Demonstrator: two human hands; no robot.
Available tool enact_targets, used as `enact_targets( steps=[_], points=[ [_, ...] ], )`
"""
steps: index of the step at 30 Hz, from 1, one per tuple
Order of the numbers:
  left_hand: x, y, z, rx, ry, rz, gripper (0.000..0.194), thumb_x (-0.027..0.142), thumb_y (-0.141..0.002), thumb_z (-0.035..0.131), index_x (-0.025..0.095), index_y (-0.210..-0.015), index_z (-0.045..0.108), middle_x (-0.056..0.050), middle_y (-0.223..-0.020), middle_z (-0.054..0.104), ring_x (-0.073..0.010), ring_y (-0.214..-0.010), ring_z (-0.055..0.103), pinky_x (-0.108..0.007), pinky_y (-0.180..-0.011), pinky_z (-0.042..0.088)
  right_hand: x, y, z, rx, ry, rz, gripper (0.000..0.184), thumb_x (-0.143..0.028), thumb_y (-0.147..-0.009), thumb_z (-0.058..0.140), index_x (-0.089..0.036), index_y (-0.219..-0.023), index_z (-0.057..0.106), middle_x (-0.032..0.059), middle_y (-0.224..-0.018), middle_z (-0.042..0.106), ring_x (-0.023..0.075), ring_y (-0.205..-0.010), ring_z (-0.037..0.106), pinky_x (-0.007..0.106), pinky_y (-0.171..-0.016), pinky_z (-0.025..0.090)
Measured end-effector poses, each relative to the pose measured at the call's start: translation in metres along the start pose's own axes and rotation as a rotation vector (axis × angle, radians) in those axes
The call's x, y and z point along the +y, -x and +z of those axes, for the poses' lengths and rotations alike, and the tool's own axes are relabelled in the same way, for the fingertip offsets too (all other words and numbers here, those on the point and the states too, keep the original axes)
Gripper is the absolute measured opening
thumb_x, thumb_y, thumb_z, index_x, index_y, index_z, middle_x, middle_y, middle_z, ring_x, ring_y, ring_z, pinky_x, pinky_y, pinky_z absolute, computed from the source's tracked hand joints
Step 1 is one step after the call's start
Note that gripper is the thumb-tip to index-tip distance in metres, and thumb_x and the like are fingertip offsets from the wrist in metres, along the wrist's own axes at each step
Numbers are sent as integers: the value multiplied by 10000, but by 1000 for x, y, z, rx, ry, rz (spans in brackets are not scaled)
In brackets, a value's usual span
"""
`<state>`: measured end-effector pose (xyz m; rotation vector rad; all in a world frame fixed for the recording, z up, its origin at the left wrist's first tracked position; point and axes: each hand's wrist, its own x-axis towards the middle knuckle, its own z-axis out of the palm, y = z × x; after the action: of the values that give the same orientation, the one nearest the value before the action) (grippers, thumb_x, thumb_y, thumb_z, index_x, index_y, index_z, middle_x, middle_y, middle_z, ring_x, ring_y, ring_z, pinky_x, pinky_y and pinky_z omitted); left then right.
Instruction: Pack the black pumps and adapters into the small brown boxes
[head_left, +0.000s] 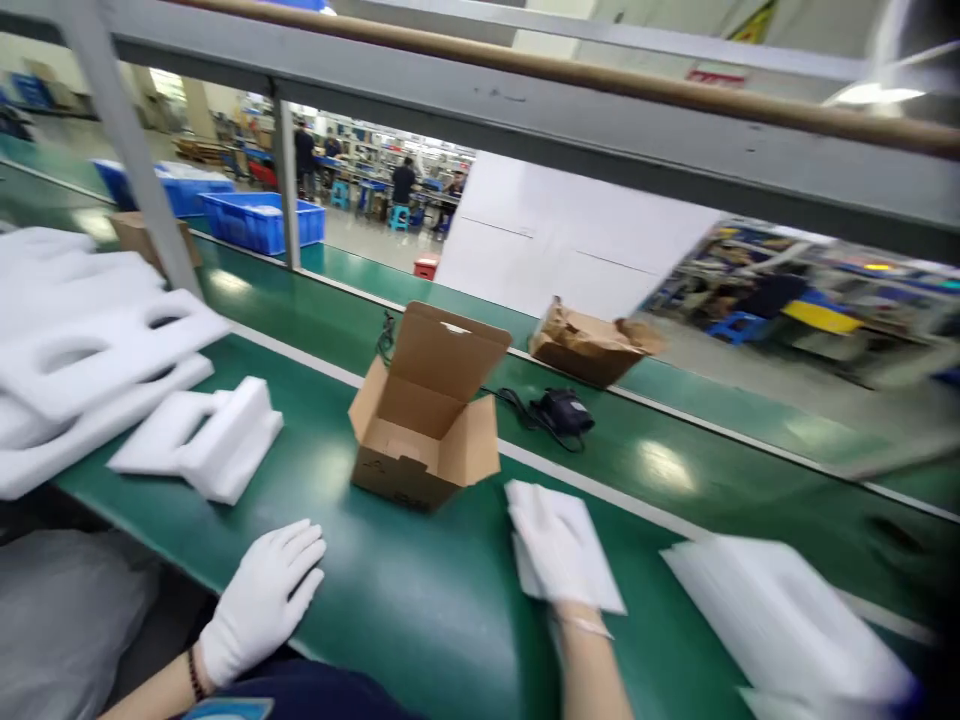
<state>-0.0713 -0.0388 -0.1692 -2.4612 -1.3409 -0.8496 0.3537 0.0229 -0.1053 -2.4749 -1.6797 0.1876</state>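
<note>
Sheets [590, 555] of white colour lie on the green table [405, 630], to the right of the open box [401, 488]. The right hand [550, 545], in a white glove, is over them, with its fingers extended and touching the top; because of blur I cannot tell if it grips them. The left hand [262, 597], also gloved, rests near the table edge, its fingers close together, its thumb a little apart, and it holds nothing. Foam [225, 450] is on the left, beside a foam pile [82, 340]. Behind the sheets, farther, is a black adapter [564, 412] with cable. On the near right is a blurred white stack [787, 615].
</note>
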Motion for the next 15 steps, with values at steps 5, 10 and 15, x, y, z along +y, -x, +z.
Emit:
enact_targets(
  steps=[5, 10, 15],
  points=[
    [-1, -3, -9, -95, 33, 37, 265, 280, -928, 551, 221, -1144, 693, -62, -1236, 694, -260, -1147, 639, -420, -967, 528, 16, 17, 23, -68, -13, -24, 738, -540, -957, 386, -118, -1558, 311, 175, -1259, 652, 316, -1159, 615, 395, -965, 445],
    [-24, 7, -2, -76, 39, 148, 309, 352, -934, 534, 169, -1128, 692, -113, -1198, 706, -312, -1107, 655, -470, -954, 517, -12, 23, 8, -71, -73, -34, 752, -533, -920, 513, -141, -1541, 354, 132, -1154, 703, 280, -1100, 640, 323, -924, 430],
    [-35, 3, 11, -21, 27, 280, 362, 343, -938, 431, 113, -1087, 666, -173, -1112, 724, -354, -1024, 677, -503, -877, 532, -9, 24, 8, -53, -67, 2, 777, -581, -896, 539, -160, -1529, 377, 109, -1109, 716, 274, -1111, 621, 309, -888, 428]
  ],
)
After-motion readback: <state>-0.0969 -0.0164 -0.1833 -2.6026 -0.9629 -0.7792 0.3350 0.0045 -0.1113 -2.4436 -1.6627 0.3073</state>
